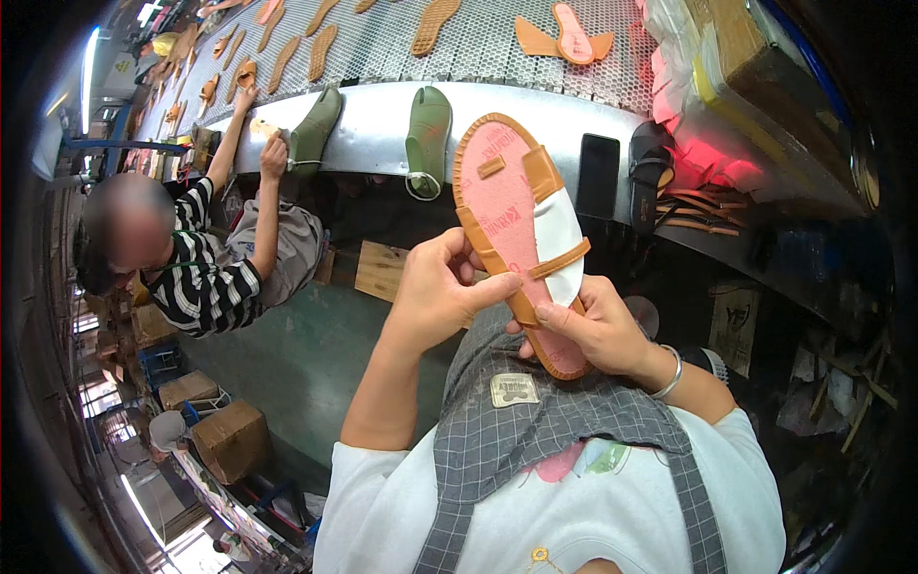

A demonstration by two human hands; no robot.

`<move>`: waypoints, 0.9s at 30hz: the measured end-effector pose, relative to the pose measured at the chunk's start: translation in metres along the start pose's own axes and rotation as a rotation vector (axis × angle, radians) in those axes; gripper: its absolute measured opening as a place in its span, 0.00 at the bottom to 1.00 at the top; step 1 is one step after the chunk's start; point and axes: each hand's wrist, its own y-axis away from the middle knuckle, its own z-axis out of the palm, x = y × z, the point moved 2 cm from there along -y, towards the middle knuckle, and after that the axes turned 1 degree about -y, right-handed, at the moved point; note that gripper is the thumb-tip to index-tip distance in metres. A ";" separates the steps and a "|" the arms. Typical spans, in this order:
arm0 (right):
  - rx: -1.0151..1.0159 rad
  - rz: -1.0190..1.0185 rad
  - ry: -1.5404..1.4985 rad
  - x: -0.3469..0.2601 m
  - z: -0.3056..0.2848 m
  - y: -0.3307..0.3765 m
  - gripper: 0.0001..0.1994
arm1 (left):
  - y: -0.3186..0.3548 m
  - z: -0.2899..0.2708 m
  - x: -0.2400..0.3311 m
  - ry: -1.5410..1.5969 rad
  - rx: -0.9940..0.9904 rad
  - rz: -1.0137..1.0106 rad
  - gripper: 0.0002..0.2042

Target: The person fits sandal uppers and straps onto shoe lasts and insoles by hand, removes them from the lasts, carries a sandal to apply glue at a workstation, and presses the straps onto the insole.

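Note:
I hold a sandal (505, 206) upright in front of me, with a pink insole, tan edge binding and tan straps over a white foot form (559, 234). My left hand (442, 292) grips its left edge, thumb pressed on the binding near the heel. My right hand (598, 330) holds the heel end from the right, fingers on the tan edge. A bracelet sits on my right wrist.
A mesh conveyor (497, 38) carries several tan soles and sandal parts. On its metal ledge stand two green shoe lasts (427, 134), a black phone (599, 175) and a black sandal (650, 163). A person in a striped shirt (206, 277) works at left. Cardboard boxes (229, 438) sit below.

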 end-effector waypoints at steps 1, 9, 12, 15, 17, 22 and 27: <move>0.019 0.015 -0.005 0.001 -0.001 0.001 0.15 | 0.000 0.004 -0.003 -0.003 0.026 -0.017 0.18; 0.009 0.003 0.033 -0.008 -0.008 0.013 0.15 | -0.001 0.018 0.003 0.040 0.007 -0.014 0.19; -0.010 -0.014 0.052 -0.008 -0.013 0.018 0.15 | -0.003 0.024 -0.002 0.022 0.006 -0.009 0.21; -0.020 -0.023 0.058 -0.006 -0.019 0.023 0.15 | -0.004 0.030 -0.011 0.069 0.027 0.080 0.25; -0.021 -0.035 0.080 -0.006 -0.023 0.023 0.15 | -0.003 0.032 -0.010 0.115 0.060 0.150 0.27; -0.011 -0.039 0.021 -0.011 -0.026 0.028 0.15 | 0.006 0.030 0.007 0.062 0.117 0.010 0.29; 0.010 -0.072 -0.027 -0.012 -0.039 0.028 0.15 | 0.010 0.016 -0.007 0.237 0.280 0.115 0.27</move>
